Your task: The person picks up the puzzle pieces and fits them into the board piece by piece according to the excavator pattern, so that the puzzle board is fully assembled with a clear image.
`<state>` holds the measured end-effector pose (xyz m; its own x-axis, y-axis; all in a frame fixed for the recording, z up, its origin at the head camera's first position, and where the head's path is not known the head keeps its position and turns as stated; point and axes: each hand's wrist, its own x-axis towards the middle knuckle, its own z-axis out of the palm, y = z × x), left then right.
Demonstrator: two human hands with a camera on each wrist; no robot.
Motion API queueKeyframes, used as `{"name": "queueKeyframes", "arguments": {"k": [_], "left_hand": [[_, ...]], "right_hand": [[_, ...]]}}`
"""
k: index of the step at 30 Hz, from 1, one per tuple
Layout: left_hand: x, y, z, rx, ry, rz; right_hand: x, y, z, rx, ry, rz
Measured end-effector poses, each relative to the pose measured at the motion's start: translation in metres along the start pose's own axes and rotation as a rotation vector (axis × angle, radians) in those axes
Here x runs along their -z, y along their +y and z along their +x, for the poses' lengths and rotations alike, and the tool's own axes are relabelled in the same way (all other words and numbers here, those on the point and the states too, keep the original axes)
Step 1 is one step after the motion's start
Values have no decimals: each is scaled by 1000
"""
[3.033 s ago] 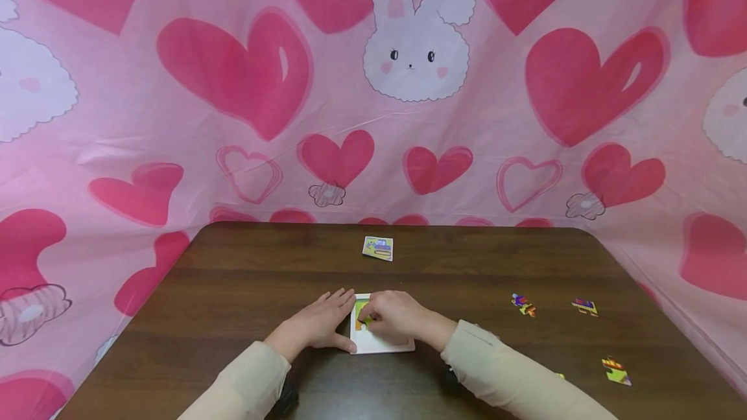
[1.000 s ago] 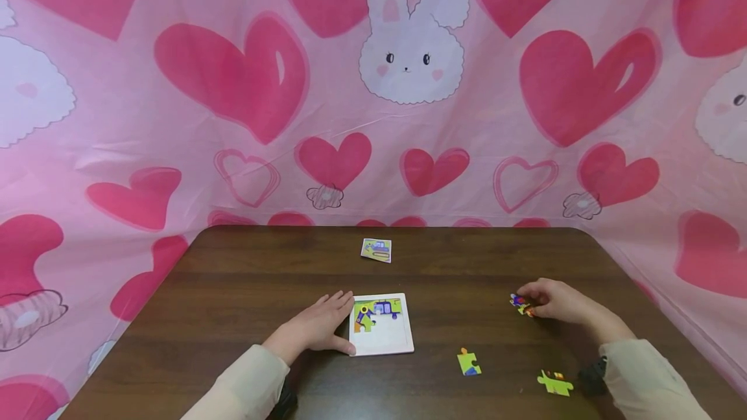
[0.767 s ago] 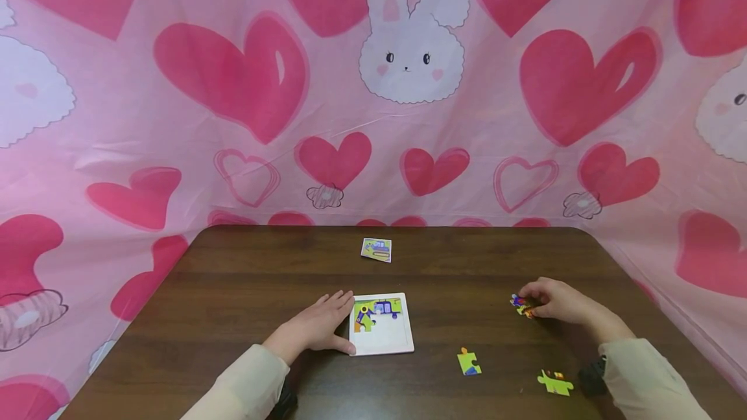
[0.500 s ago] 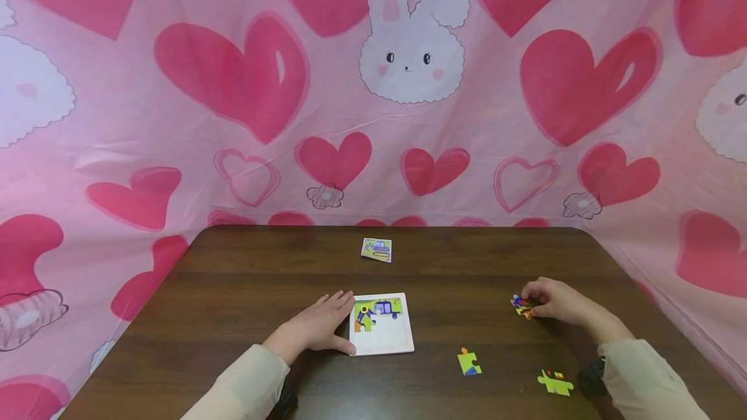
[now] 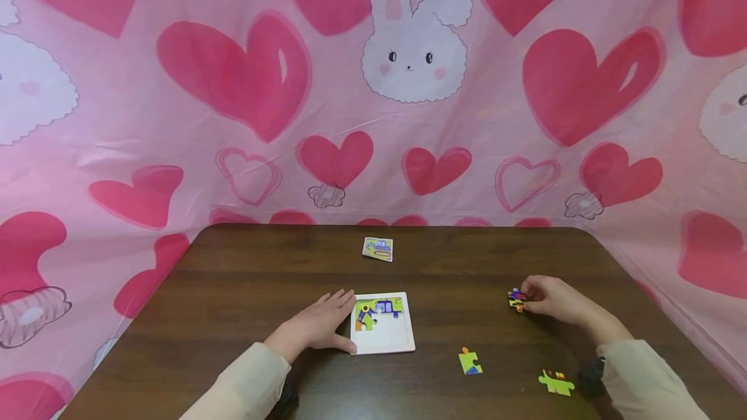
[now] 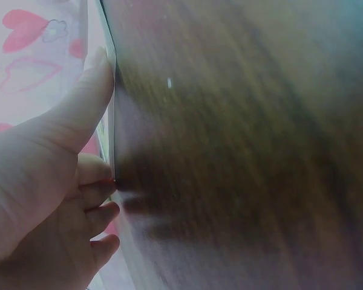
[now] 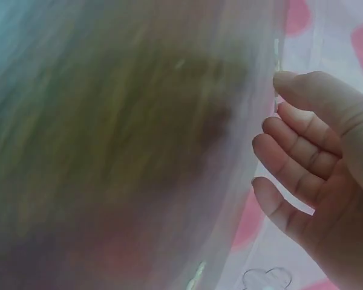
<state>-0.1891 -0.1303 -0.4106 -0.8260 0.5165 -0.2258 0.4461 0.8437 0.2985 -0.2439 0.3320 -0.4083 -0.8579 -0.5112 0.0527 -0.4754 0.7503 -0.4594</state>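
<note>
three seconds ago my right hand (image 5: pixel 551 298) was over the white tray (image 5: pixel 382 341), pressing a piece in. since then it has gone out to the right and closed its grip on the purple and orange piece (image 5: pixel 516 299), lifting it slightly off the surface (image 5: pixel 245 277).

The right wrist view is smeared by blur. The small multicoloured cardboard puzzle piece (image 5: pixel 516 299) is partly hidden by the right hand (image 5: pixel 554 300); its picture is too small to be made out.
</note>
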Motion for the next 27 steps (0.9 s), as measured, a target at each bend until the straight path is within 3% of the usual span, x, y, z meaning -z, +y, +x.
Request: {"name": "queueKeyframes", "arguments": {"k": [17,27], "left_hand": [[0,1,-1,-1,-1,3],[-2,-1,1,0,0,26]], "right_hand": [[-10,-65,37,124,70,-2],[-26,-113,59,160,50,-43]]}}
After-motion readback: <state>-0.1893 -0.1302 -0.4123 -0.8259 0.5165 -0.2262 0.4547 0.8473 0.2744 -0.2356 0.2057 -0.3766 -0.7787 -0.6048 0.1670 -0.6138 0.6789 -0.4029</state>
